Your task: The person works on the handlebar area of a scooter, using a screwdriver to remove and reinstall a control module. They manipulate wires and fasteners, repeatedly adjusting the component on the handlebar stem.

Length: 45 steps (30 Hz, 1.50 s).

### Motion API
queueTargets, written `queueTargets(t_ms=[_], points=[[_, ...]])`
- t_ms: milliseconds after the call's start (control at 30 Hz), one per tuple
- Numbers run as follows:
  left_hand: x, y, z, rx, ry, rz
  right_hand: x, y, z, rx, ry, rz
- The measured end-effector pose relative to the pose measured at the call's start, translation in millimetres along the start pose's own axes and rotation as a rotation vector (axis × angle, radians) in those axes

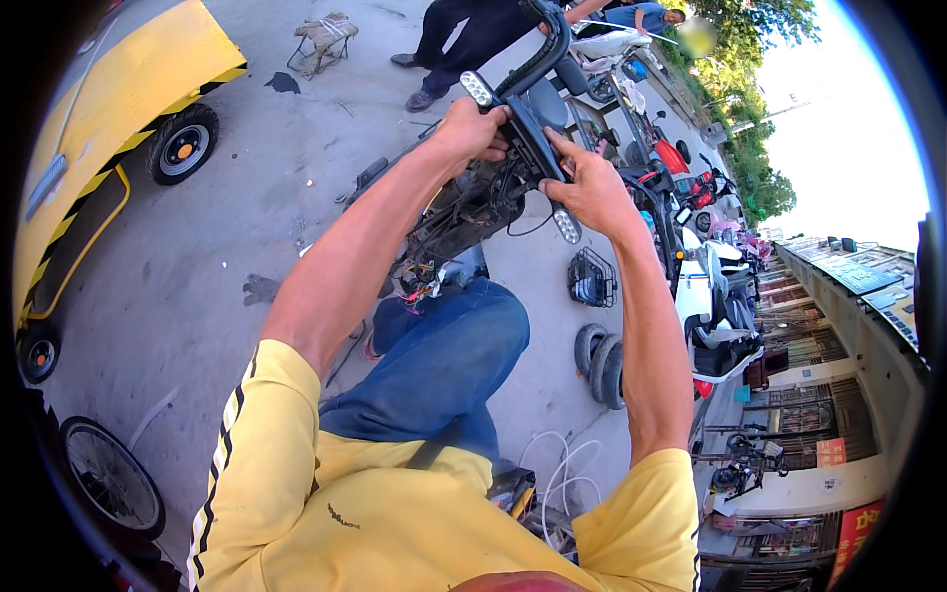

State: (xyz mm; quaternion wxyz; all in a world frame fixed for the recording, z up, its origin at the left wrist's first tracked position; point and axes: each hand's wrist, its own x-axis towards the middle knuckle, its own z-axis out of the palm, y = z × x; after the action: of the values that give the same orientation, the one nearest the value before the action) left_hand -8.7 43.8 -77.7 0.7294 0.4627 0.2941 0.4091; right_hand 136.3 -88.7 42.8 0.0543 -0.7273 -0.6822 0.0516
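Observation:
A black light bar [533, 148] with a cluster of clear LEDs at each end slants across the top of a partly stripped electric scooter. My left hand [475, 133] is closed around it near its upper LED end [477, 89]. Lower down, my right hand [590, 189] pinches the bar between thumb and fingers, close to the other LED end [565, 224]. Beneath both hands shows the scooter's dark frame [449, 225], with loose coloured wires [422, 281] hanging near my knee. A curved black tube [552, 35] rises just beyond the bar.
A yellow cart [118, 84] on black wheels stands at left. Beside my right forearm lie a black wire basket [590, 278] and several tyres [599, 363]. Parked scooters [715, 296] line the right side. A folding stool [326, 41] and a person in dark trousers [449, 44] are ahead.

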Motion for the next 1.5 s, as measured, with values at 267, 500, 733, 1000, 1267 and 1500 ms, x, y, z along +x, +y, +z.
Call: queueTargets(t_ms=[267, 500, 733, 1000, 1267, 1500], points=[[-2, -1, 2, -0.025, 0.011, -0.008, 10, 22, -5, 0.293, -0.135, -0.024], [-6, 0, 3, -0.034, 0.026, -0.003, 11, 18, 0, 0.116, -0.071, -0.041], [-5, 4, 6, -0.116, -0.038, -0.055, -3, 14, 5, 0.120, -0.008, -0.022], [-5, 13, 4, -0.042, -0.064, -0.041, -17, 12, 17, 0.148, 0.102, 0.036], [-5, 7, 5, -0.041, -0.012, -0.024, -11, 19, 10, 0.235, 0.051, -0.006], [-3, 2, 7, -0.113, -0.001, -0.050, 10, 22, -3, 0.183, -0.061, -0.058]])
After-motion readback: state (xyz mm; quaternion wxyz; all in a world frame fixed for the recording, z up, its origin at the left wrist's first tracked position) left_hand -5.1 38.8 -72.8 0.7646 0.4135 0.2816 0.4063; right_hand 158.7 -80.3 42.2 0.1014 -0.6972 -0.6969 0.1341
